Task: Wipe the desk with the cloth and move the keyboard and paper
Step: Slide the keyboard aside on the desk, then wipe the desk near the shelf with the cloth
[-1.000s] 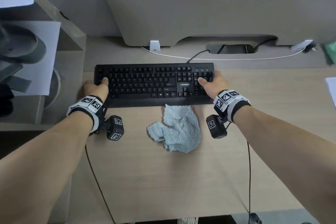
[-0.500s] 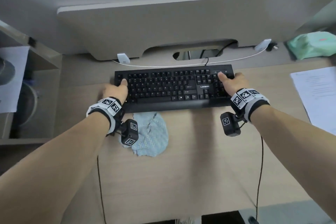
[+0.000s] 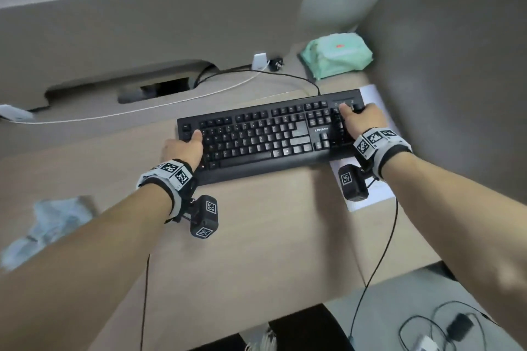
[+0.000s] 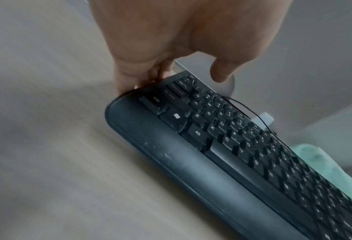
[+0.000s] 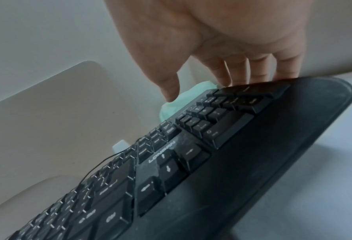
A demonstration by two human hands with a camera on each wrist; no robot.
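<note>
Each hand, left hand [image 3: 182,148] and right hand [image 3: 363,120], grips an end of the keyboard [image 3: 271,134] mid-move over the paper [image 3: 370,196]; next, probably setting it down on the desk [image 3: 271,236].

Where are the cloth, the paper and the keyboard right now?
cloth [image 3: 54,225]: head view, its crumpled middle.
paper [image 3: 370,198]: head view, near corner.
keyboard [image 3: 256,139]: head view, middle of the letter keys.

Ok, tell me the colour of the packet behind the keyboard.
Pale mint green packet, with a small red mark; clearest in the head view.
</note>
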